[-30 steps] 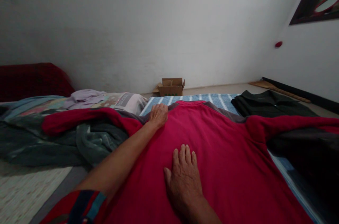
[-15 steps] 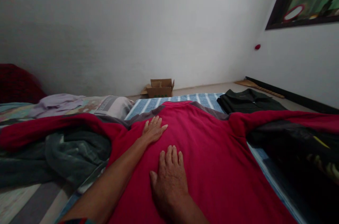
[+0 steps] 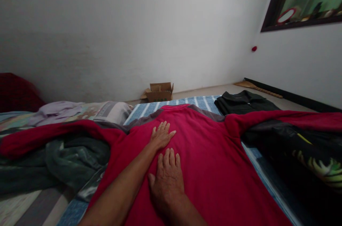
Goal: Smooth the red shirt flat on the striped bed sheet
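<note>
A red long-sleeved top [image 3: 213, 162] with grey shoulder panels lies spread out, its collar at the far end and both sleeves stretched to the sides. My left hand [image 3: 161, 135] rests flat on its upper left part, fingers extended and thumb apart. Closer to me, my right hand [image 3: 169, 179] lies flat on the middle of the fabric, also with fingers stretched out. Neither hand grips the cloth. Beneath the top is a blue and white striped cover [image 3: 207, 101].
A dark folded collared garment [image 3: 245, 101] lies at the far right, a black patterned garment [image 3: 288, 147] under the right sleeve. Grey-green cloth [image 3: 77, 158] bunches under the left sleeve, with lilac cloth [image 3: 57, 110] behind. A cardboard box [image 3: 159, 94] stands by the wall.
My left hand has slid slightly to the right over the top, closer to my right hand. Both hands stay flat. The view has shifted a little.
</note>
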`<move>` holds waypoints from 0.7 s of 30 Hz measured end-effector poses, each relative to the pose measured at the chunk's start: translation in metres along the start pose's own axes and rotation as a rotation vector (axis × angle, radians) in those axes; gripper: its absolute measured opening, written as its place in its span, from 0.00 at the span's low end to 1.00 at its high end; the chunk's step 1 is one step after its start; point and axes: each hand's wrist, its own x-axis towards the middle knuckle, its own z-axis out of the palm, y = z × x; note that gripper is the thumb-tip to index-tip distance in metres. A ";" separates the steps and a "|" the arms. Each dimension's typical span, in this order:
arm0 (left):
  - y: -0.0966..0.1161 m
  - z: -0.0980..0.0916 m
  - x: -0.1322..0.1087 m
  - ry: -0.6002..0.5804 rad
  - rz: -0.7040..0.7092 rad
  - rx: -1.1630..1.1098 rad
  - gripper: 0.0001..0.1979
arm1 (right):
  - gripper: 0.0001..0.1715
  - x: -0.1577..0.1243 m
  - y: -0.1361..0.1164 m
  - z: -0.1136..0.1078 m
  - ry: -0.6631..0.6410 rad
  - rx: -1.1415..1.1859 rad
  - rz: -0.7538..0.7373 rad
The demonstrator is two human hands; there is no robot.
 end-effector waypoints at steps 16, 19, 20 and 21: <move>-0.004 -0.001 -0.005 0.036 0.017 -0.035 0.31 | 0.24 0.039 0.026 -0.064 0.107 -0.165 0.100; -0.005 0.002 -0.006 0.050 0.009 -0.040 0.33 | 0.27 0.066 0.066 -0.085 0.142 -0.280 0.107; -0.005 0.002 -0.005 0.056 0.005 -0.039 0.33 | 0.30 0.074 0.081 -0.090 0.125 -0.309 0.079; -0.005 0.003 -0.005 0.062 0.004 -0.036 0.34 | 0.32 0.081 0.097 -0.092 0.094 -0.335 0.056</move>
